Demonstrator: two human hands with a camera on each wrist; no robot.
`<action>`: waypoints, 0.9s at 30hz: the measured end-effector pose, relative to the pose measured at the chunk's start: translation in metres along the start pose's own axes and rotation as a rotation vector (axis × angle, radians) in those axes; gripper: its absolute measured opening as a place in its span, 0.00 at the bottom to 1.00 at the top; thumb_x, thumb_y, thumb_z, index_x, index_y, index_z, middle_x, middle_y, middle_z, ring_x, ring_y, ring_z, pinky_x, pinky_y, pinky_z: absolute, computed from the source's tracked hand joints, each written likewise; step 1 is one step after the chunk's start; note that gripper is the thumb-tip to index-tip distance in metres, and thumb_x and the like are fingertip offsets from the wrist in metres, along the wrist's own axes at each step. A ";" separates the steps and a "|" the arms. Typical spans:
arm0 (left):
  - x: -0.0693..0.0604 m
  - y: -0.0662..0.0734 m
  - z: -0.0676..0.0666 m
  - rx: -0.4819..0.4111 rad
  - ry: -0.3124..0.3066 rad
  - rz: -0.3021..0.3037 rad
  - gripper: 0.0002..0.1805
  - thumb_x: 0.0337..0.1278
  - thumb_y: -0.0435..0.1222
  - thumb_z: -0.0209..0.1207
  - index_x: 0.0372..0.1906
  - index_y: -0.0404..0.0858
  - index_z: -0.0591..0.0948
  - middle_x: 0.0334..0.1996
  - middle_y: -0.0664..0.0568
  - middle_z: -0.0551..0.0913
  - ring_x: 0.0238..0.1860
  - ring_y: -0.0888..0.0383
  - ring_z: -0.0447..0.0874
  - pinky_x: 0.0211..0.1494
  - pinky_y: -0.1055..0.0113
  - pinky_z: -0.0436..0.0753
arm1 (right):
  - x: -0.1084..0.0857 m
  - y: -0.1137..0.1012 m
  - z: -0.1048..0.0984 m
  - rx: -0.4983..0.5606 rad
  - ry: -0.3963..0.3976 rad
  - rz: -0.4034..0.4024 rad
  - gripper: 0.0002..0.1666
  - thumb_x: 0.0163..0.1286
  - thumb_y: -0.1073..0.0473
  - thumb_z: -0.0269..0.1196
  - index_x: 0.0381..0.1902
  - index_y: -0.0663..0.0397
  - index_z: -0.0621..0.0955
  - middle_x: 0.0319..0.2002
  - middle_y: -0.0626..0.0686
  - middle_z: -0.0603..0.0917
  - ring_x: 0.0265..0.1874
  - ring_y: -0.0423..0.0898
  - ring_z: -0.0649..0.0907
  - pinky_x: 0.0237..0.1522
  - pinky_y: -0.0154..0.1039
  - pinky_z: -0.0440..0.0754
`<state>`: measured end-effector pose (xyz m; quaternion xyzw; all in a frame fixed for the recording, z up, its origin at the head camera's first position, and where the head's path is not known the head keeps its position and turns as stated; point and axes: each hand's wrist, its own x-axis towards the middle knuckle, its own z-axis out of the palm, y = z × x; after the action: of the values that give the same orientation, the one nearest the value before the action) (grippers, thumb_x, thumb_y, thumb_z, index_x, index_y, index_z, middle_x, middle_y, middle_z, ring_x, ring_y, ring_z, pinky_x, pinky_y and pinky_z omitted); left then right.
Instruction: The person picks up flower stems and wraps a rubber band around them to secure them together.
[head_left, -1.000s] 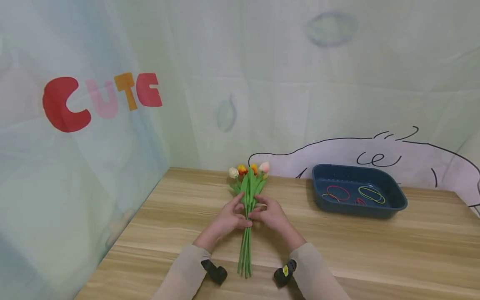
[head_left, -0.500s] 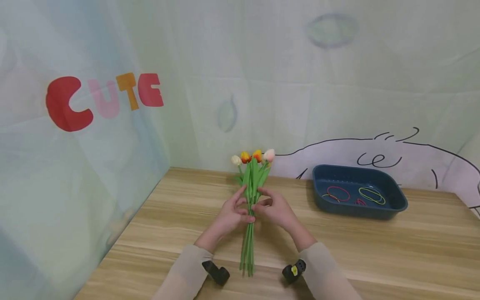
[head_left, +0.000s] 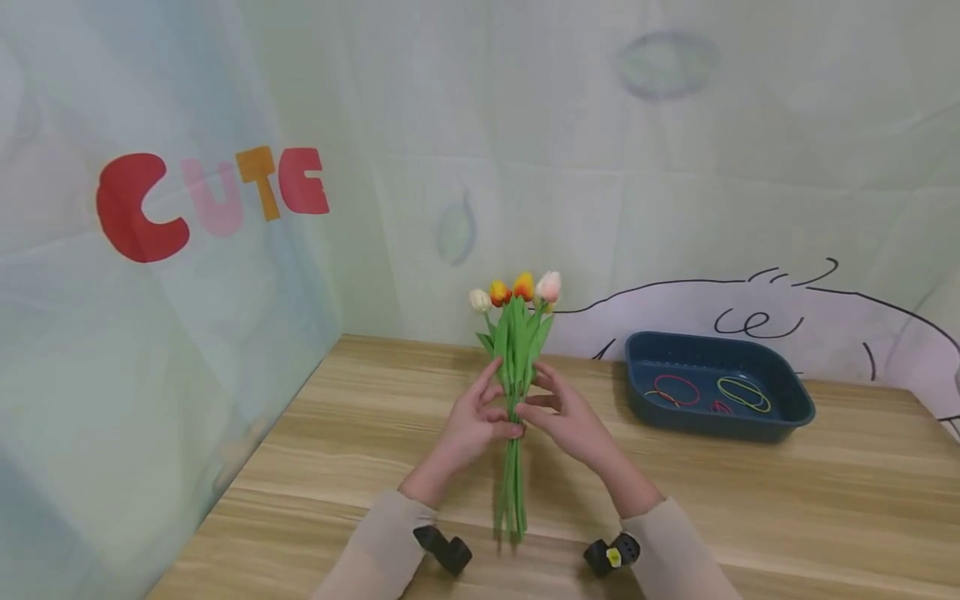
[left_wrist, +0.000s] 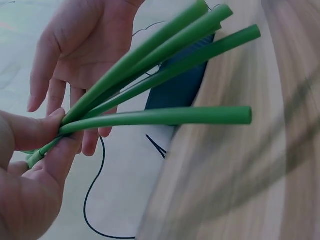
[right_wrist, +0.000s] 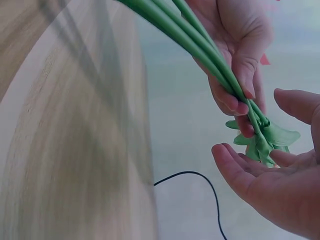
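Note:
A bunch of artificial tulips [head_left: 517,342] with white, orange-yellow and pink heads is held upright above the table in the head view. My left hand [head_left: 472,425] pinches the green stems [left_wrist: 95,107] between thumb and fingers, and their cut ends fan apart in the left wrist view. On the other side of the bunch is my right hand [head_left: 573,425], its fingers loosely bent beside the leaves. In the right wrist view the right hand [right_wrist: 280,190] has thumb and fingers spread apart near the leaves; whether a fingertip touches them I cannot tell.
A dark blue tray [head_left: 712,423] stands at the back right, holding red and yellow rubber bands [head_left: 742,392]. The wooden table [head_left: 337,417] meets a printed cloth backdrop [head_left: 540,225] behind and on the left.
The tulips have risen off the table and shifted slightly right, with the left hand holding them. My right hand has moved up and right alongside, its forearm farther out.

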<state>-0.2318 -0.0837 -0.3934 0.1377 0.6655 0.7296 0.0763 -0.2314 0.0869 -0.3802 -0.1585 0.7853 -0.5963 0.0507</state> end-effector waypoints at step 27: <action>0.014 0.013 0.040 -0.165 0.194 0.195 0.57 0.44 0.11 0.59 0.77 0.40 0.44 0.58 0.30 0.71 0.35 0.63 0.82 0.42 0.73 0.86 | -0.034 0.004 -0.010 0.011 -0.021 0.045 0.36 0.74 0.54 0.55 0.71 0.69 0.59 0.61 0.69 0.73 0.58 0.59 0.78 0.62 0.54 0.76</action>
<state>-0.2320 -0.0431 -0.3757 0.1238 0.5908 0.7958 -0.0484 -0.2025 0.1077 -0.3847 -0.1465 0.7849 -0.5976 0.0730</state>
